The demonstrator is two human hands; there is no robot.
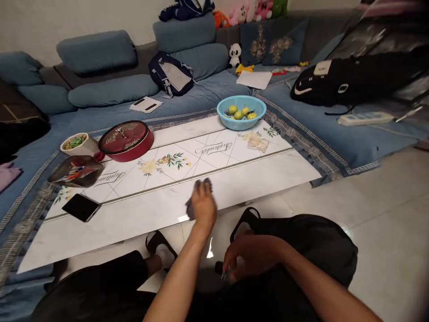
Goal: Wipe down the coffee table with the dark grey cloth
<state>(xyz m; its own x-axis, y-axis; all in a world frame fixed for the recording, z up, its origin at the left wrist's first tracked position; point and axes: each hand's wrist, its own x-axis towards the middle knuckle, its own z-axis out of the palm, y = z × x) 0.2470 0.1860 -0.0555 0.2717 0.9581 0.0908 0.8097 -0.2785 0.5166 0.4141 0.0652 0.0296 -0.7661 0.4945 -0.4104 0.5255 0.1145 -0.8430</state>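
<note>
My left hand reaches over the near edge of the table, its fingers closed over a dark grey, cloth-like thing. Parts of that thing show beside the palm and past the fingertips; the rest is hidden under the hand. Low over my lap, my right hand is bent inward with curled fingers. At its fingertips is a small dark thing with a shiny, metal-looking part, too blurred to name.
On the white patterned table are a black phone, a dark tray, a white pot, a red round lidded box, a small packet and a blue basket of yellow-green fruit. A blue sofa borders the table.
</note>
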